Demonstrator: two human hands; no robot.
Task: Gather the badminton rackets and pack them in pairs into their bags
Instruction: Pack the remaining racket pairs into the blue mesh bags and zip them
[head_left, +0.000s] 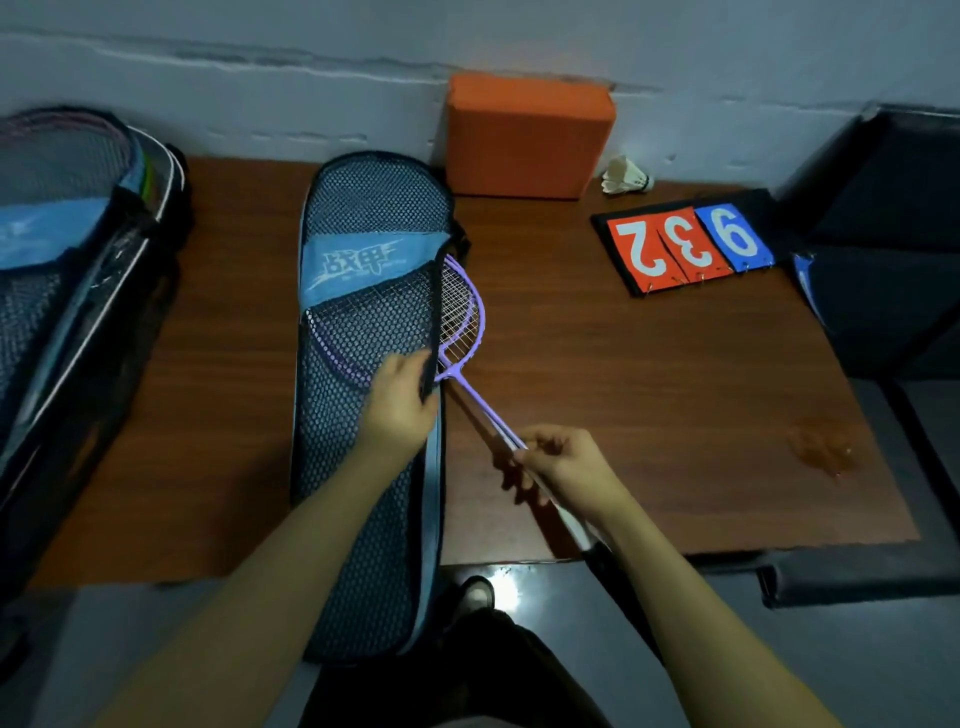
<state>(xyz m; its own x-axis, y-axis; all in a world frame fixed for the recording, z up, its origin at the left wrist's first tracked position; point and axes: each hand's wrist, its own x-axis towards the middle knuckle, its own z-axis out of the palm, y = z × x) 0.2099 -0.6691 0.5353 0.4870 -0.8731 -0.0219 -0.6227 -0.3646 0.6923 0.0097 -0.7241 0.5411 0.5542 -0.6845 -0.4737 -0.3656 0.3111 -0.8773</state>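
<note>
A blue and black mesh racket bag (363, 467) lies lengthwise on the brown table (649, 415), its near end hanging over the front edge. Two purple rackets (462, 322) sit with their heads partly inside the bag's right-side opening, shafts slanting out toward me. My left hand (402, 400) grips the black edge of the bag's flap, holding it up. My right hand (561, 462) holds the two racket shafts near the handles. A second, similar bag (67, 291) with rackets inside lies at the left.
An orange block (527, 135) stands against the wall behind the bag. A white shuttlecock (623, 176) and a flip scoreboard (685, 244) showing 2, 3, 9 lie at the back right. A dark chair (893, 249) stands to the right.
</note>
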